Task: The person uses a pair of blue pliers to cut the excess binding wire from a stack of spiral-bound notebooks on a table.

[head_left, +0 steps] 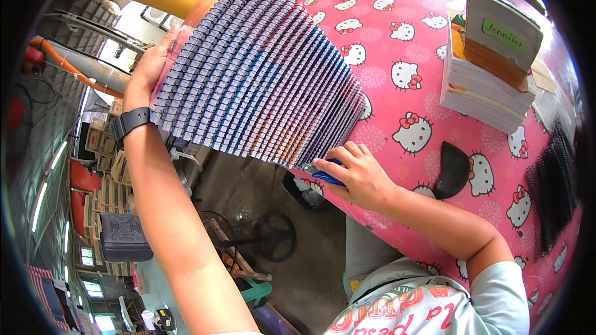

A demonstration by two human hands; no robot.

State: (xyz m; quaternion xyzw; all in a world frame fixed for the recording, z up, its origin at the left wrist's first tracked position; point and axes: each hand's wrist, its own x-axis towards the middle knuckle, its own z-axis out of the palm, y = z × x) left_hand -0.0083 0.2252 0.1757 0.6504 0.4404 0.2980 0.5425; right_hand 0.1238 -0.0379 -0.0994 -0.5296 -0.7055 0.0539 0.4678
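Observation:
A long row of spiral-bound notebooks (248, 80) leans over the table's left edge, with the dark coil spines facing me. My left hand (155, 62), a black watch on its wrist, is pressed round the far-left end of the row and steadies it; its fingertips are partly hidden. At the near right corner of the row, my right hand (357, 174) is closed round blue-handled pliers (327, 177). The metal jaws are at the lower ends of the coils. Whether they bite on a wire I cannot tell.
A pink patterned cloth covers the table (385, 43). At the right stand a stack of white-edged pads (484, 96) and a grey board (503, 34) with a green label. A black curved piece (453, 170) and loose black coils (549, 186) lie nearer. A fan (273, 236) stands below.

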